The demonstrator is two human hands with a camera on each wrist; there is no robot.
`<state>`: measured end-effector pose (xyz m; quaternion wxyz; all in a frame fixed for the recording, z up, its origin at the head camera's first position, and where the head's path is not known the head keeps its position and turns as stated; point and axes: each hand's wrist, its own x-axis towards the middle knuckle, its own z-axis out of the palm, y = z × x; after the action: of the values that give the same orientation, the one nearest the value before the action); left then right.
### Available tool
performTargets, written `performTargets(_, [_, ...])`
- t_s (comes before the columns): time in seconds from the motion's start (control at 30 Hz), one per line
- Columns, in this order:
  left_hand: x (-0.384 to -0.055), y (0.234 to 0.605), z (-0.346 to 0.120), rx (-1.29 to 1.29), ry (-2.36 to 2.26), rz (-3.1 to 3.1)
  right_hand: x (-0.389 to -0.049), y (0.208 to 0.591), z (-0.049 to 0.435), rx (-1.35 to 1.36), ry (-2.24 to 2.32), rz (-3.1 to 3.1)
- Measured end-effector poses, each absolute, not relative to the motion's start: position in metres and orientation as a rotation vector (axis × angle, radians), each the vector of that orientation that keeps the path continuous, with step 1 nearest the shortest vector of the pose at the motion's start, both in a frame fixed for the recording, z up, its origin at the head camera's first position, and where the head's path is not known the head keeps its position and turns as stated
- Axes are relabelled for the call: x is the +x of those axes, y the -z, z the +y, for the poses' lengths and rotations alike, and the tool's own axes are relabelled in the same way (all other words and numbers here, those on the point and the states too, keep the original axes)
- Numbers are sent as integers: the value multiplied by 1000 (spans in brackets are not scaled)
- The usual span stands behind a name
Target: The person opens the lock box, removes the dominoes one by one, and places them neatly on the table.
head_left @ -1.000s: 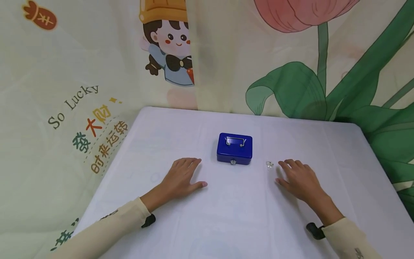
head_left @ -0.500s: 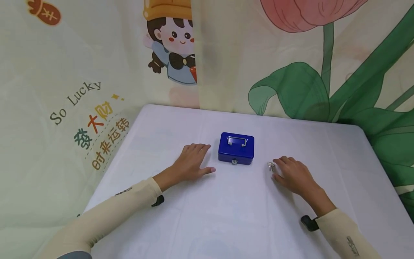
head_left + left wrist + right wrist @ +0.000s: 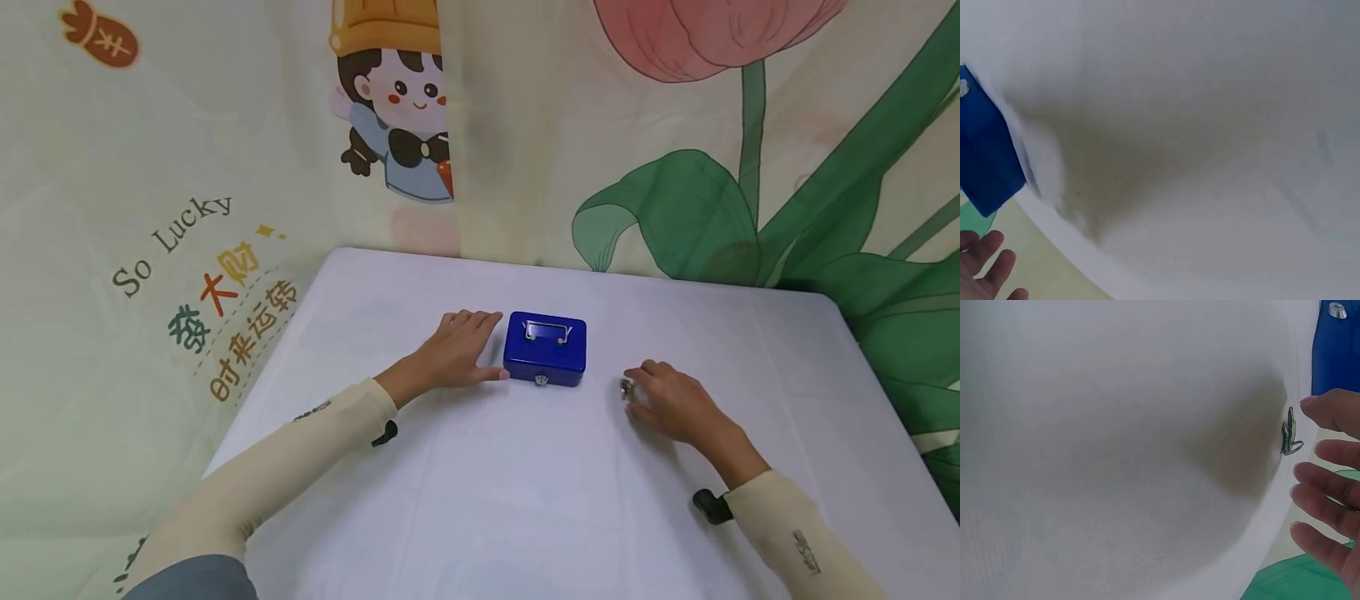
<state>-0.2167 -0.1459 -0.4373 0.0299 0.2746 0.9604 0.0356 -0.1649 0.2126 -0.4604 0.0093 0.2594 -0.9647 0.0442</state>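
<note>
One glossy blue rectangular box (image 3: 545,350) stands on the white surface (image 3: 510,500) between left hand (image 3: 459,348) and right hand (image 3: 672,402) in the head view. The left wrist view shows spread fingers (image 3: 1002,267) near it; the right, silvery metal keys (image 3: 1289,436) beside parted fingertips (image 3: 1310,475).

Across the lower middle of the head view, the surface (image 3: 517,500) gives a wide, unobstructed passage between the two sleeves (image 3: 315,442), up to the front of the blue box (image 3: 545,367). That box, at centre, blocks the straight line from one hand to the other. Its left side is hemmed in by the left grip (image 3: 459,350), just beside it. To the box's right, a gap runs to the small metal keys (image 3: 627,388), crowded from the right by the right grip (image 3: 671,402). Behind the box, a free strip ends at the printed backdrop (image 3: 517,167) across the top.
</note>
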Motion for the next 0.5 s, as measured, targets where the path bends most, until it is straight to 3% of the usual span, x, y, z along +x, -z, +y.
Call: performTargets(0.5, [-239,442,-137,925,-107,2859,-176,464,206,817,-175,-3060])
